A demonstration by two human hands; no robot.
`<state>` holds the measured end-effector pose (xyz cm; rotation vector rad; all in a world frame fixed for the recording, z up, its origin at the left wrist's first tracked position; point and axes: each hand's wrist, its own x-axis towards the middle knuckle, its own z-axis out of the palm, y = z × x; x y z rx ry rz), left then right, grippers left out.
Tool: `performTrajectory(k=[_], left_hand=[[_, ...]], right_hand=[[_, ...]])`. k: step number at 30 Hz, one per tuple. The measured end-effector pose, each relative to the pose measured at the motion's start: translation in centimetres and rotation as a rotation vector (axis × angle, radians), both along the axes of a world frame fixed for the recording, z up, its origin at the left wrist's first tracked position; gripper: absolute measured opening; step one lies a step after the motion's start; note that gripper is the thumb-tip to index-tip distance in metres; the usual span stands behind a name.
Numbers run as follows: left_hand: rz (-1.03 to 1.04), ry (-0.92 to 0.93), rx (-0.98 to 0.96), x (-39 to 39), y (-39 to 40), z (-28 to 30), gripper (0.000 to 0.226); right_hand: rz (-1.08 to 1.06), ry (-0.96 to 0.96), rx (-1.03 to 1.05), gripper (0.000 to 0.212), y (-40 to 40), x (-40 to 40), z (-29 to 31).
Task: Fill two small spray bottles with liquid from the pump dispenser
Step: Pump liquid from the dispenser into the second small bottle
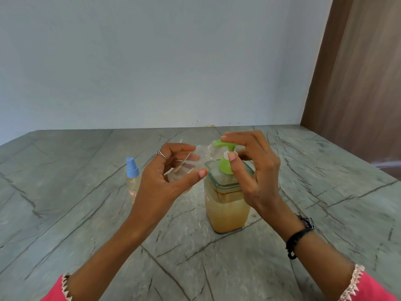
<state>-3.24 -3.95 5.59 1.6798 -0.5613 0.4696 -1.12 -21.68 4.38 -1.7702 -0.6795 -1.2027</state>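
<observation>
- My left hand [171, 170] pinches the open spray bottle [195, 161], tilted, long axis running toward 2 o'clock, its neck touching the green pump spout [219, 144].
- My right hand [253, 170] fingers [230, 135] curl on the pump head of the dispenser [226, 205].
- A capped bottle [132, 179] stands on the table [65, 192] at 9 o'clock.

Grey veined stone counter [86, 213] under pump dispenser [225, 205] and blue-capped spray bottle [132, 179].

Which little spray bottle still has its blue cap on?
The small bottle standing on the counter at the left, untouched. The other bottle is capless, tilted in the left hand with its mouth at the green pump spout.
</observation>
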Motion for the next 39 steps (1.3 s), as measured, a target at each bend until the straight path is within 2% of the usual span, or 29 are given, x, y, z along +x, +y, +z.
performTrajectory(k=[3,10,15,18,25,29,39], left_hand=[[0.001,0.007,-0.003,0.0,-0.1,-0.1,0.042],[-0.011,0.029,-0.011,0.2,-0.1,-0.2,0.042],[-0.049,0.042,-0.043,0.2,-0.2,-0.2,0.043],[-0.052,0.043,-0.046,0.2,-0.2,-0.2,0.043],[-0.057,0.044,-0.052,0.2,-0.1,-0.1,0.042],[-0.041,0.043,-0.042,0.2,-0.2,-0.1,0.037],[-0.017,0.036,-0.004,0.2,-0.1,-0.1,0.036]], right_hand=[[-0.018,-0.009,0.034,0.021,0.2,0.1,0.4],[-0.062,0.007,0.053,0.03,0.4,0.4,1.0],[0.021,0.088,0.081,0.016,0.1,0.3,0.4],[0.074,0.166,0.049,0.033,0.1,0.0,0.1],[0.343,0.389,0.085,0.049,-0.1,-0.7,-0.4],[0.396,0.418,0.108,0.056,-0.3,-0.8,-0.4],[0.407,0.451,0.142,0.032,-0.4,-0.5,0.1]])
